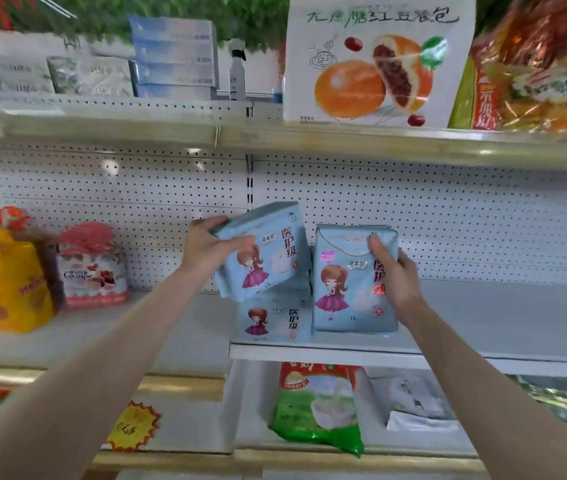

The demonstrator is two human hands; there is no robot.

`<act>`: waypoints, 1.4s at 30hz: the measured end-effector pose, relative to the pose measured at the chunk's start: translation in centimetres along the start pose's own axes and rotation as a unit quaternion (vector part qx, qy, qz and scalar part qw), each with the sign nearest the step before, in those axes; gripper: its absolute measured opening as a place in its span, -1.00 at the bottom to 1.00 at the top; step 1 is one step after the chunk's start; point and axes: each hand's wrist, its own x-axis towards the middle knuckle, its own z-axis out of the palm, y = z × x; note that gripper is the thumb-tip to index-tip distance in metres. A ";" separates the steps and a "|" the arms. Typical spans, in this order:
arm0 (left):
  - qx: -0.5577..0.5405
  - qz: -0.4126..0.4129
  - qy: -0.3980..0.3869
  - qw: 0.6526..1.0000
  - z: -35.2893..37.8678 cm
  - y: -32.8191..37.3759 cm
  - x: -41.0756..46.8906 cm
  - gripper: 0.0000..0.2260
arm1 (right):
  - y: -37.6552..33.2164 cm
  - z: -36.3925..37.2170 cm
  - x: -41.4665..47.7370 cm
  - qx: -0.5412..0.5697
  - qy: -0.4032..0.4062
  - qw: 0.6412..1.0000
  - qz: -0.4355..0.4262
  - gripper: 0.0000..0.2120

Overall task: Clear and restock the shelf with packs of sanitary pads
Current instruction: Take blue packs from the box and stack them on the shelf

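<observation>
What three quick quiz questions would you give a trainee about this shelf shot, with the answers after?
1. True or false: the left hand holds its pad pack tilted.
2. How many cartoon-girl pad packs show? A two, B three, C five.
3. Which hand grips the upright pack?
Key: 1 true. 2 B; the third pack stands on the shelf. 3 the right hand.
</observation>
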 end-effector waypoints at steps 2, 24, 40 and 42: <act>-0.007 0.000 -0.003 1.000 0.4 -0.2 1.9 -0.47 | 0.2 0.6 1.4 -0.005 0.006 1.000 0.003 -0.67; -0.006 0.001 -0.088 0.996 9.7 -6.5 23.9 -0.35 | 3.5 5.6 20.3 0.020 0.052 0.998 -0.006 -0.74; 0.017 0.041 -0.180 0.983 12.4 -11.3 31.4 -0.50 | 6.0 6.9 23.5 0.010 0.088 0.996 -0.010 -0.73; 0.024 0.044 -0.182 0.982 12.4 -11.5 32.0 -0.49 | 6.4 7.1 23.4 0.010 0.093 0.996 -0.007 -0.74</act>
